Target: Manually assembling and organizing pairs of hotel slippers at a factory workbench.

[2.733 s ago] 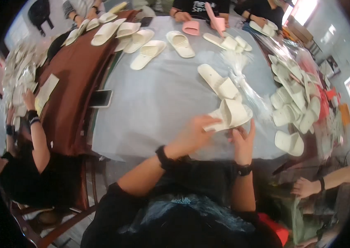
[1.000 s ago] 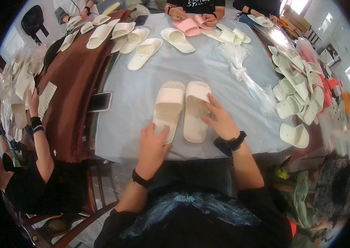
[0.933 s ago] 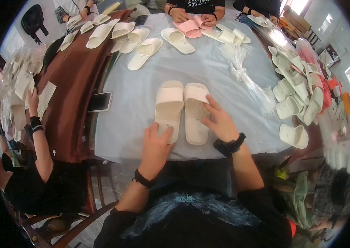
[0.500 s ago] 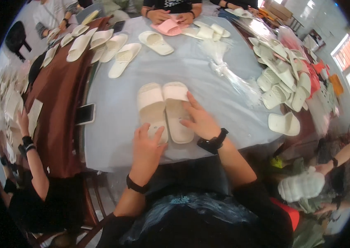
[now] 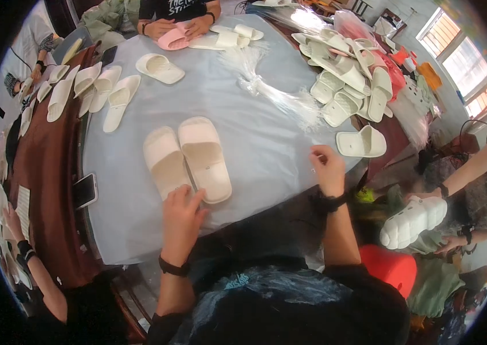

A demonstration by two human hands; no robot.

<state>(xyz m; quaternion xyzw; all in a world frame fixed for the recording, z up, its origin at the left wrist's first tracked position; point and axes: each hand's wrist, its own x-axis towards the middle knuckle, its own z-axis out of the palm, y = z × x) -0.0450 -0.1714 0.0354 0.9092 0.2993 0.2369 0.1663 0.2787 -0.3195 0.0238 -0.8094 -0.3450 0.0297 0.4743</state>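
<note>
A pair of cream slide slippers lies side by side on the table, toes away from me. My left hand (image 5: 181, 217) is open, its fingers spread over the heel end of the left slipper (image 5: 163, 152). The right slipper (image 5: 206, 167) lies just beyond my left fingertips, a small dark mark on its insole. My right hand (image 5: 329, 168) is off the pair, over the table's right side, its fingers curled together. Whatever may be in them is too small to make out. Close to it lies a single cream slipper (image 5: 361, 144).
A heap of cream slippers (image 5: 347, 75) fills the far right. Clear plastic bags (image 5: 278, 95) lie left of it. More slippers (image 5: 105, 89) line the far left, and a phone (image 5: 85, 191) rests at the left edge. Across the table, a person holds a pink slipper (image 5: 173, 39).
My right hand has left the right slipper and moved right, its fingers curling in. My left hand stays by the left slipper. The view has shifted right.
</note>
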